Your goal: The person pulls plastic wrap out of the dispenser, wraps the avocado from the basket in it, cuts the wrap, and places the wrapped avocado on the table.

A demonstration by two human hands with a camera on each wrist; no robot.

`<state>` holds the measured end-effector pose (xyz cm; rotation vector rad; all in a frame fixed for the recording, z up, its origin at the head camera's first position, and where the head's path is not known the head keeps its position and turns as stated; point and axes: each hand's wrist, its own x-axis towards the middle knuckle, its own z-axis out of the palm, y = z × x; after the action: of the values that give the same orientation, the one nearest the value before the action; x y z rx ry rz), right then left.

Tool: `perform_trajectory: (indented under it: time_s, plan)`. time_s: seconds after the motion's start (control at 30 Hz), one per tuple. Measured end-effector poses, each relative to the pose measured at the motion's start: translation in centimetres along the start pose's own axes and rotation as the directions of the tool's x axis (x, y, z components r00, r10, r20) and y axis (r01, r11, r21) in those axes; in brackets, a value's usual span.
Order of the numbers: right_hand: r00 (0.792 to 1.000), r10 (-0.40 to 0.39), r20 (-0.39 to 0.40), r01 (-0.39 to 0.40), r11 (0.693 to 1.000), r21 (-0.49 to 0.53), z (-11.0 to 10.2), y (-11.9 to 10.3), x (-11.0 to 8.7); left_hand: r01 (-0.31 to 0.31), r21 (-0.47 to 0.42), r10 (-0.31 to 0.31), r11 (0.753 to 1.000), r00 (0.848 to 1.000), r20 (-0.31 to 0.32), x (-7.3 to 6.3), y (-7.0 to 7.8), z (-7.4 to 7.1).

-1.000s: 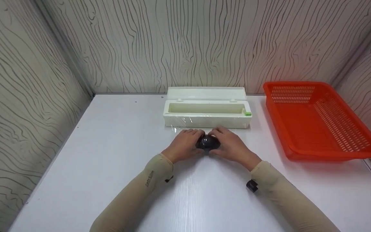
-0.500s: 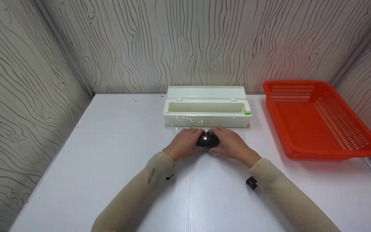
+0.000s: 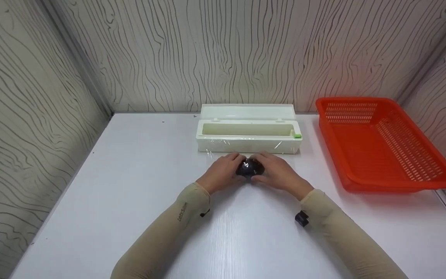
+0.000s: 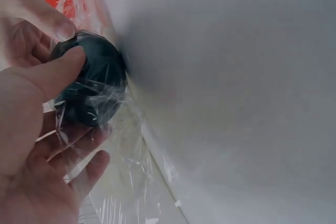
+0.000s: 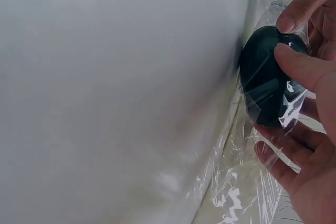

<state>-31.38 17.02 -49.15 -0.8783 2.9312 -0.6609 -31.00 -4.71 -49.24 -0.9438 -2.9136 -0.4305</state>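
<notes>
A smooth, dark green oval object, partly wrapped in clear cling film, is between both hands close over the table. My left hand grips its left side, with the thumb on its face and fingers behind it. From the right, my right hand holds it the same way, both thumbs side by side in the wrist views. Film clings to the oval object in creases and trails from it toward the white cling film dispenser, which stands just beyond the hands with its lid raised.
On the right of the white table stands a red plastic basket with perforated walls. A green slider sits at the dispenser's right end. Wood-patterned panels close off the back and sides.
Both hands keep hold of the oval object and barely shift. Shine on the film over it and across the dispenser's front has changed.
</notes>
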Motion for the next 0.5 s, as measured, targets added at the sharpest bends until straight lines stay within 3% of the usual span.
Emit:
perform_trajectory:
  time_s: [0.17, 0.3, 0.4, 0.5]
  plan:
    - [1.0, -0.004, -0.019, 0.005, 1.0, 0.014, 0.1, 0.1, 0.0, -0.008, -0.048, 0.01, 0.999, 0.999, 0.042, 0.0, -0.5, -0.4]
    - [0.999, -0.004, -0.033, 0.004, 1.0, 0.011, 0.1, 0.2, 0.0, -0.01, -0.087, 0.016, 0.996, 0.998, 0.067, 0.1, -1.7, -1.5]
    - [0.999, -0.004, -0.034, 0.004, 1.0, -0.001, 0.1, 0.3, 0.0, 0.03, -0.106, -0.028, 0.994, 0.999, 0.022, 0.3, -3.2, -2.6]
    - [0.999, -0.009, -0.034, 0.009, 1.0, -0.012, 0.2, 0.3, 0.0, 0.12, -0.109, -0.127, 0.987, 0.99, -0.065, 0.6, -5.0, -3.6]
